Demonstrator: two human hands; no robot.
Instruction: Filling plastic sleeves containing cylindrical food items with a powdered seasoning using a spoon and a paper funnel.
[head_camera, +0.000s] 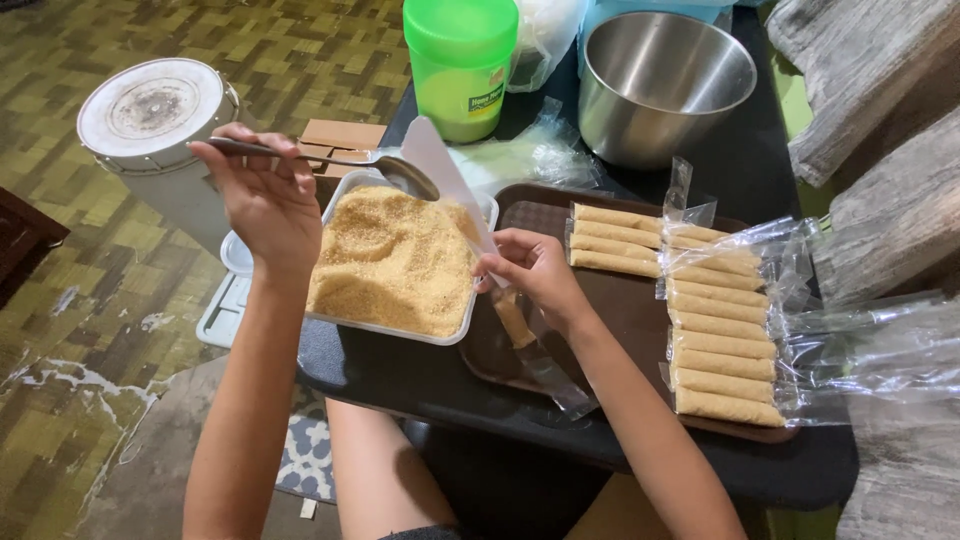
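My left hand (268, 196) grips a metal spoon (330, 160) by its handle, its bowl hovering over the far edge of a white tray of golden-brown crumbs (395, 262). My right hand (535, 275) pinches a long clear plastic sleeve (520, 320) with a white paper funnel (445, 175) stuck in its top; the sleeve is partly filled with crumbs and hangs over the brown tray (625, 310). Several filled sleeves (720, 345) lie in rows on that brown tray, to the right of my right hand.
A steel bowl (660, 85) and a green lidded jar (460, 65) stand at the back of the dark table (400, 385). Loose clear bags (880, 340) lie at the right. A white round canister (150, 115) stands on the floor at the left.
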